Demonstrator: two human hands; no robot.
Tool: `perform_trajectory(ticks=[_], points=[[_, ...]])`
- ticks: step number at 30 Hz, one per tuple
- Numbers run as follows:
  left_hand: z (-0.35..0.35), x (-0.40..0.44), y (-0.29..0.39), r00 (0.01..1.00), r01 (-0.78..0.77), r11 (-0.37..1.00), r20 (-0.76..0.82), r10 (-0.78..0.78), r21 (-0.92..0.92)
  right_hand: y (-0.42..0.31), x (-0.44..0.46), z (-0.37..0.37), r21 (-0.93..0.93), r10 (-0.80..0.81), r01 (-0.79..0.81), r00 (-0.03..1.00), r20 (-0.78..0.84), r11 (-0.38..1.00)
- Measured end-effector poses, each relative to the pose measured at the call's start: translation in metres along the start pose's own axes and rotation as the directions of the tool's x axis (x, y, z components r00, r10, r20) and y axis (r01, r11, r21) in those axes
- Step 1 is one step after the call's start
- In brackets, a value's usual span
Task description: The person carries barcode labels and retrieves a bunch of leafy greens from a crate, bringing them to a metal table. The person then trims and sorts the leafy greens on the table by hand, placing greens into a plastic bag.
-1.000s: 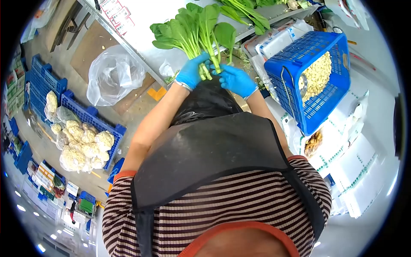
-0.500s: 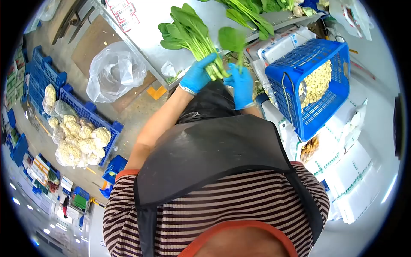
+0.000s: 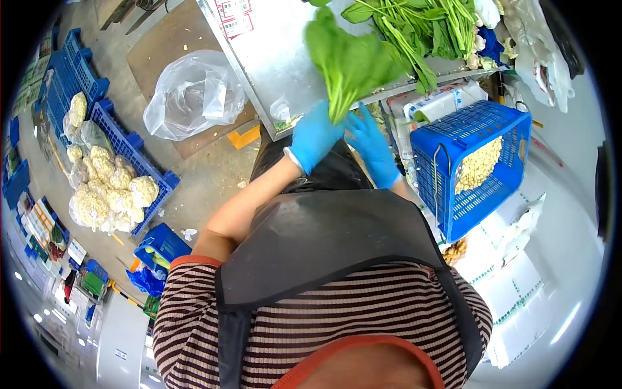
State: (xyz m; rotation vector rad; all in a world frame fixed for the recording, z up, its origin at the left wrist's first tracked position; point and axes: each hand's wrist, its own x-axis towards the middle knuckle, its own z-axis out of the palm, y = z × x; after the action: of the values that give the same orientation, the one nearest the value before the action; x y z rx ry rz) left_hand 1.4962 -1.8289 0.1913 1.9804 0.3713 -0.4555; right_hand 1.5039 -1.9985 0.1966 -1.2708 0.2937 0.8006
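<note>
My left hand (image 3: 315, 137), in a blue glove, is closed round the stem ends of a bunch of leafy greens (image 3: 346, 61). The leaves fan upward over the near edge of the metal table and are blurred by motion. My right hand (image 3: 374, 148), gloved in blue too, is just right of the stems with its fingers stretched out and apart. Nothing shows in it. More leafy greens (image 3: 427, 29) lie in a heap on the table at the upper right.
A blue crate (image 3: 424, 170) holding pale pieces stands at right. Garlic bulbs (image 3: 475, 59) sit by the table's corner (image 3: 275, 133). To the left are a clear plastic bag (image 3: 165, 117), bagged pale vegetables (image 3: 107, 188) and blue pallets (image 3: 133, 146).
My right hand has let go of the single leafy stem it pinched, and its fingers have spread. The bunch in my left hand has swung more upright and to the right.
</note>
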Motion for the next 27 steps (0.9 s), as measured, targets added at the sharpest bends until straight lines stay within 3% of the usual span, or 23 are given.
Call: perform_trajectory(ticks=[1, 2, 4, 5, 7, 8, 9, 10, 11, 12, 13, 14, 16, 17, 18, 20, 21, 22, 23, 24, 25, 26, 27], points=[[-0.004, -0.005, 0.000, 1.000, -0.010, 0.982, -0.003, 0.011, 0.188, 0.006, 0.017, 0.017, 0.048, -0.061, 0.059, 0.997, 0.044, 0.997], [-0.008, -0.010, -0.001, 0.998, -0.042, 0.969, -0.025, 0.049, 0.242, 0.010, 0.031, 0.031, 0.097, -0.123, 0.115, 0.988, 0.089, 0.989], [-0.020, -0.023, -0.007, 0.990, -0.100, 0.931, -0.059, 0.128, 0.350, 0.011, 0.050, 0.051, 0.271, -0.028, 0.001, 0.995, 0.095, 0.963], [-0.045, -0.037, 0.006, 0.998, -0.067, 0.952, 0.016, 0.066, 0.299, 0.009, 0.056, 0.058, 0.356, 0.017, -0.051, 0.995, 0.097, 0.933], [-0.093, -0.063, -0.008, 0.994, -0.109, 0.990, -0.007, 0.108, -0.090, 0.002, 0.064, 0.066, 0.405, 0.028, -0.110, 0.979, 0.203, 0.908], [-0.116, -0.070, -0.028, 0.993, -0.027, 0.969, -0.121, -0.003, -0.244, -0.003, 0.066, 0.071, 0.427, 0.030, -0.139, 0.967, 0.253, 0.894], [-0.148, -0.076, -0.040, 0.936, 0.085, 0.969, -0.316, -0.157, -0.232, -0.009, 0.068, 0.078, 0.439, 0.053, -0.180, 0.957, 0.286, 0.880], [-0.177, -0.078, -0.074, 0.836, 0.028, 0.995, -0.543, -0.077, -0.098, -0.012, 0.071, 0.084, 0.420, 0.053, -0.182, 0.953, 0.300, 0.889], [-0.207, -0.079, -0.109, 0.677, 0.014, 0.999, -0.736, 0.024, 0.046, -0.013, 0.077, 0.093, 0.395, 0.060, -0.193, 0.944, 0.326, 0.898], [-0.234, -0.079, -0.126, 0.594, 0.282, 0.916, -0.801, 0.067, 0.286, -0.014, 0.085, 0.103, 0.368, 0.071, -0.216, 0.926, 0.370, 0.904], [-0.252, -0.077, -0.177, 0.548, 0.479, 0.774, -0.830, 0.106, 0.415, -0.016, 0.093, 0.120, 0.343, 0.082, -0.237, 0.908, 0.411, 0.909], [-0.264, -0.074, -0.214, 0.549, 0.568, 0.704, -0.834, 0.062, 0.426, -0.017, 0.101, 0.143, 0.268, 0.090, -0.212, 0.909, 0.406, 0.940], [-0.272, -0.057, -0.260, 0.554, 0.592, 0.685, -0.832, 0.036, 0.424, -0.025, 0.114, 0.195, 0.137, 0.073, -0.165, 0.857, 0.510, 0.977], [-0.276, -0.047, -0.257, 0.554, 0.635, 0.705, -0.823, -0.129, 0.317, -0.028, 0.118, 0.223, -0.022, 0.051, -0.047, 0.855, 0.517, 0.999], [-0.284, -0.039, -0.277, 0.566, 0.563, 0.784, -0.813, -0.134, 0.263, -0.025, 0.123, 0.251, -0.175, 0.021, 0.083, 0.852, 0.523, 0.981], [-0.282, -0.020, -0.333, 0.613, 0.381, 0.912, -0.781, -0.124, 0.154, -0.006, 0.138, 0.296, -0.395, 0.160, 0.113, 0.787, 0.596, 0.912], [-0.279, -0.015, -0.380, 0.637, 0.289, 0.943, -0.768, -0.062, 0.164, 0.024, 0.151, 0.308, -0.437, -0.049, 0.427, 0.757, 0.651, 0.792], [-0.281, -0.011, -0.394, 0.654, 0.215, 0.975, -0.750, -0.102, 0.055, 0.054, 0.165, 0.320, -0.476, -0.256, 0.674, 0.692, 0.675, 0.565], [-0.283, -0.015, -0.401, 0.670, 0.072, 0.983, -0.723, -0.172, -0.166, 0.080, 0.186, 0.334, -0.298, -0.382, 0.721, 0.617, 0.688, 0.626], [-0.287, -0.019, -0.404, 0.688, -0.212, 0.810, -0.672, -0.275, -0.548, 0.104, 0.213, 0.333, -0.538, -0.241, 0.795, 0.600, 0.763, 0.279], [-0.293, -0.028, -0.404, 0.725, -0.422, 0.543, -0.630, -0.278, -0.726, 0.120, 0.242, 0.334, -0.557, -0.149, 0.824, 0.567, 0.810, 0.106], [-0.313, -0.035, -0.349, 0.678, 0.002, 0.735, -0.539, -0.499, -0.678, 0.153, 0.276, 0.321, -0.541, -0.226, 0.841, 0.525, 0.820, -0.006], [-0.325, -0.049, -0.368, 0.758, 0.235, 0.971, -0.634, -0.150, 0.051, 0.182, 0.307, 0.308, -0.668, -0.065, 0.722, 0.668, 0.741, -0.180]])
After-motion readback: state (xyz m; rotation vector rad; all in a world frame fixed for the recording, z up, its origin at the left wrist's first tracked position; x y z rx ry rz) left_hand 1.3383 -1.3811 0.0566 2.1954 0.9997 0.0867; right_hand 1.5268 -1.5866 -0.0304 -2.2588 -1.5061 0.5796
